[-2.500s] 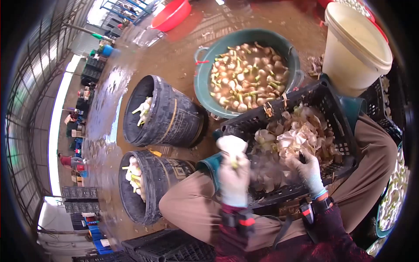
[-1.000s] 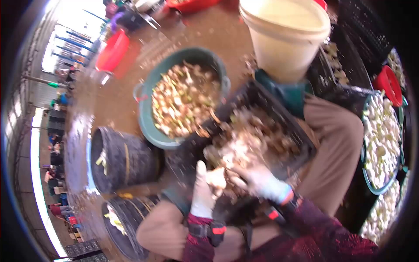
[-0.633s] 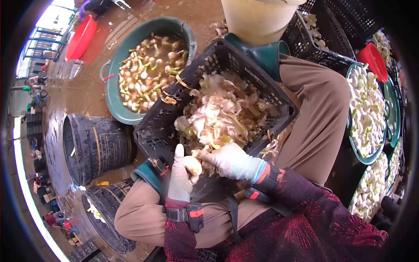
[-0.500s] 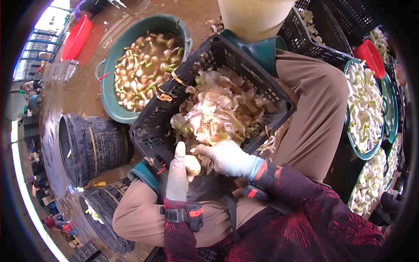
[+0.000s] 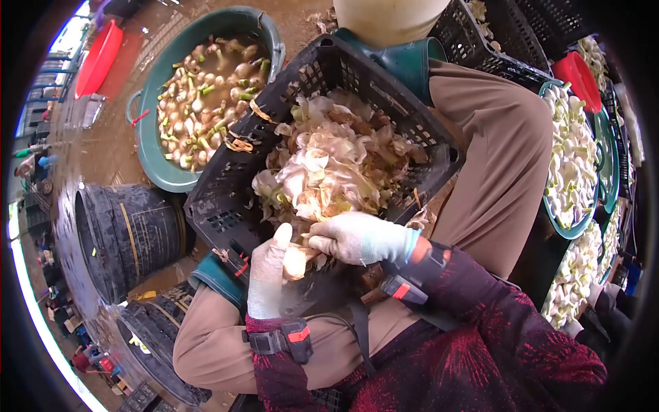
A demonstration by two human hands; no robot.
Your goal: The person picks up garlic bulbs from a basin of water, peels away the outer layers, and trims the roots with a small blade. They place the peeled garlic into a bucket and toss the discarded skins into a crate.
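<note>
Both hands wear whitish gloves at the near edge of a black crate (image 5: pixel 226 199) heaped with papery garlic skins (image 5: pixel 322 165). My left hand (image 5: pixel 268 271) is closed round a pale garlic bulb (image 5: pixel 294 263), with the thumb pointing up along it. Just to the right, the fingers of my right hand (image 5: pixel 353 238) are pinched on loose skin (image 5: pixel 312 253) at the bulb's side. My right fingertips partly hide that skin.
A green tub (image 5: pixel 152 147) of bulbs in brown water stands at the upper left. Dark buckets (image 5: pixel 130 230) lie at the left. Peeled garlic (image 5: pixel 570 158) fills basins at the right. A pale bucket (image 5: pixel 388 20) and black crates (image 5: pixel 508 62) are beyond.
The view has shifted, so the tub and crate sit farther left and higher. My right fingers have moved slightly over the bulb's top, and more loose skin shows beside it.
</note>
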